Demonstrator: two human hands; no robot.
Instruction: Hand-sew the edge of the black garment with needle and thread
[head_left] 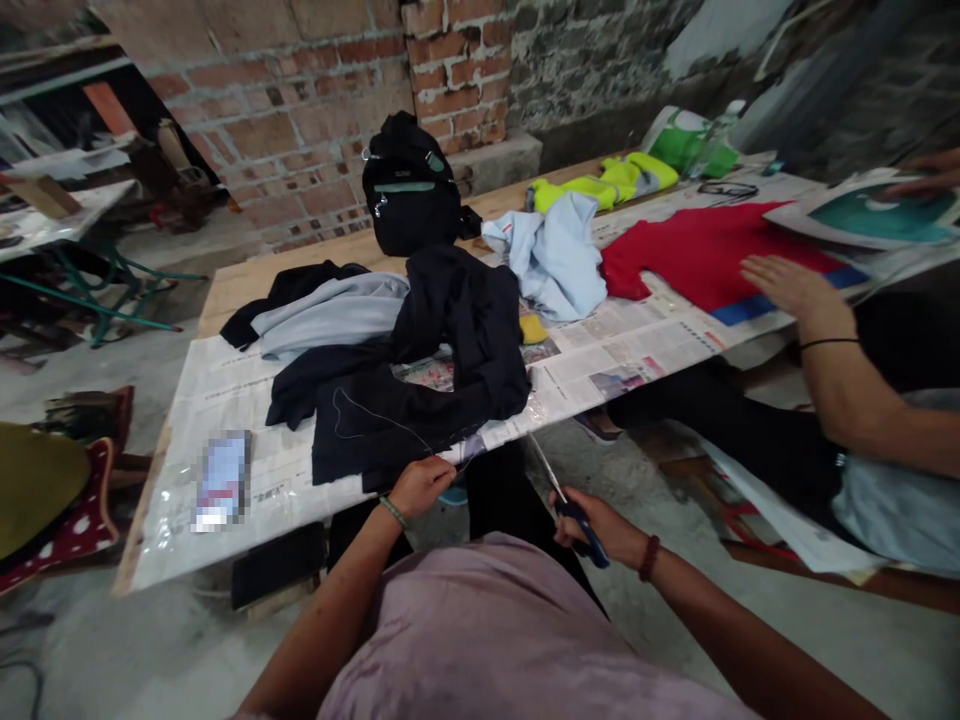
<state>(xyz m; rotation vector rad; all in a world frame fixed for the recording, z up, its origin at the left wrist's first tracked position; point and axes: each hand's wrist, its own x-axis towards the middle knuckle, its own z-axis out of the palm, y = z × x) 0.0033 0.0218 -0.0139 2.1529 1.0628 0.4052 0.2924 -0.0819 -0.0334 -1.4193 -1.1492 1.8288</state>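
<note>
My left hand (424, 487) is closed in a pinch at the table's front edge, by the hem of a black garment (367, 420). A thin pale thread (375, 412) loops over the cloth and runs down to these fingers; the exact grip is too small to see clearly. My right hand (600, 525) is wrapped around the dark blue handles of a pair of scissors (581, 530). Their blades point up and away, toward the table edge, apart from the cloth. A grey cloth (330, 315) lies among the black fabric.
Newspaper covers the table (202, 390). On it are a phone (221, 480), a black backpack (412, 190), a light blue garment (559, 255), and a yellow-green garment (600, 182). At right, another person's hand (787, 285) rests on a red garment (697, 250) beside an iron (870, 215).
</note>
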